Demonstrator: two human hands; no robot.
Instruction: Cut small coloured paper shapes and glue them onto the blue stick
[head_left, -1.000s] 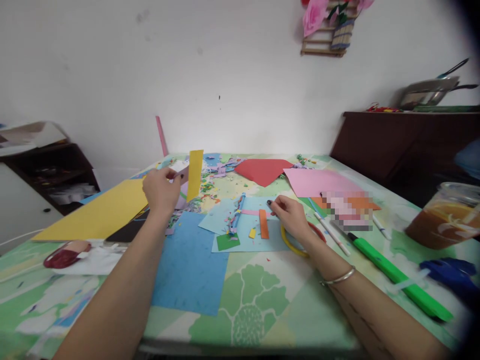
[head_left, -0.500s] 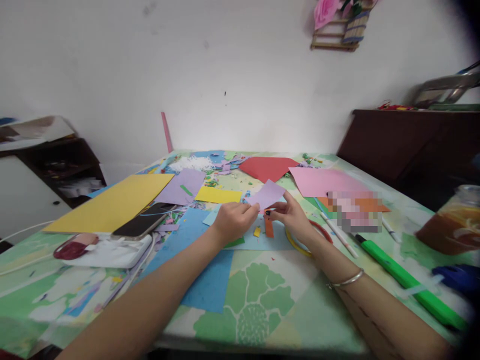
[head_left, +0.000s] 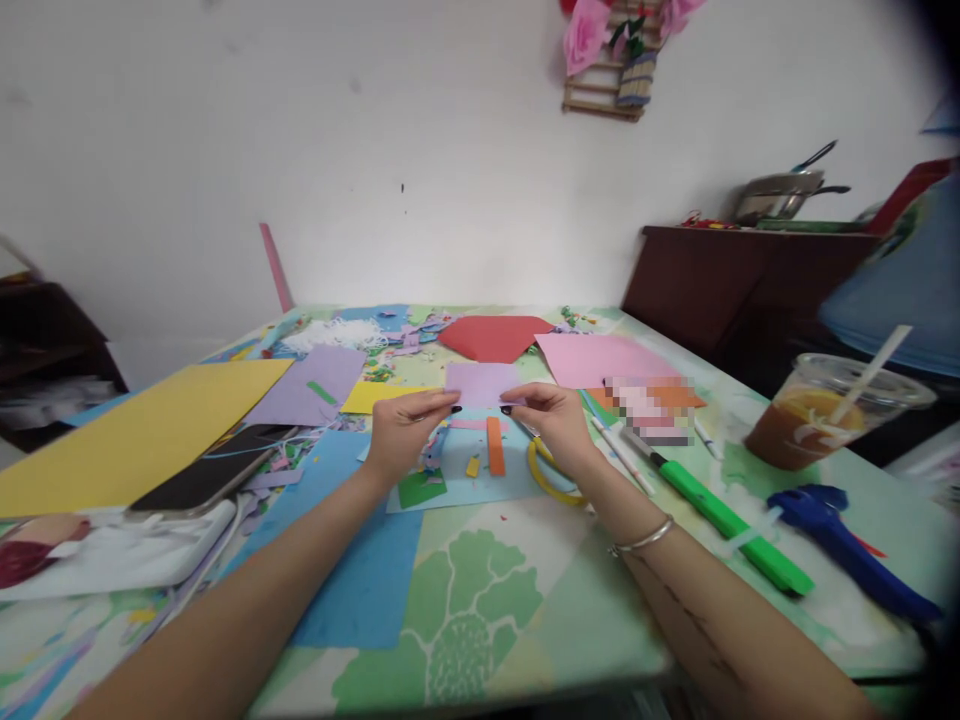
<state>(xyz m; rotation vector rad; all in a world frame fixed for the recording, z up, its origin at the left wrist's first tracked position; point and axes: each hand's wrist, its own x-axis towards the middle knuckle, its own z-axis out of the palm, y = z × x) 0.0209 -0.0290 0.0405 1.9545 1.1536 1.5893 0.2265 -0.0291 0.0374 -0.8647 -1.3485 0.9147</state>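
At the centre of the frame, a small purple piece of paper (head_left: 481, 382) is raised above the table between two hands; the left hand (head_left: 401, 428) pinches its lower left corner between thumb and fingers, and the right hand (head_left: 555, 425) pinches its lower right corner in the same way; the piece looks flat and roughly level along its lower edge.

Just below it in the frame lies a light blue sheet (head_left: 525, 482), bearing an orange strip (head_left: 496, 446), a small yellow scrap (head_left: 472, 466) and, towards its left end, a green piece (head_left: 421, 488); a yellow loop (head_left: 550, 478), partly hidden by the right hand, rests at the sheet's right end; a larger blue sheet (head_left: 356, 585) runs out beneath the left forearm.

Left of centre, a yellow strip (head_left: 381, 397) lies near the left hand, beside a purple sheet (head_left: 304, 388) with a green strip (head_left: 321, 392) on it; farther left are a large yellow sheet (head_left: 165, 425) and a dark phone (head_left: 206, 475); a red sheet (head_left: 495, 338) lies behind the raised piece, and a pink sheet (head_left: 607, 358) to the right of it.

Towards the right of the frame, a bright green cutter (head_left: 727, 525) lies slantwise; beyond it are a blue-handled tool (head_left: 855, 545) and, higher up, a clear cup (head_left: 802, 440) of brown drink with a straw (head_left: 874, 370); pink paper flowers (head_left: 585, 38) hang on the wall at upper right.
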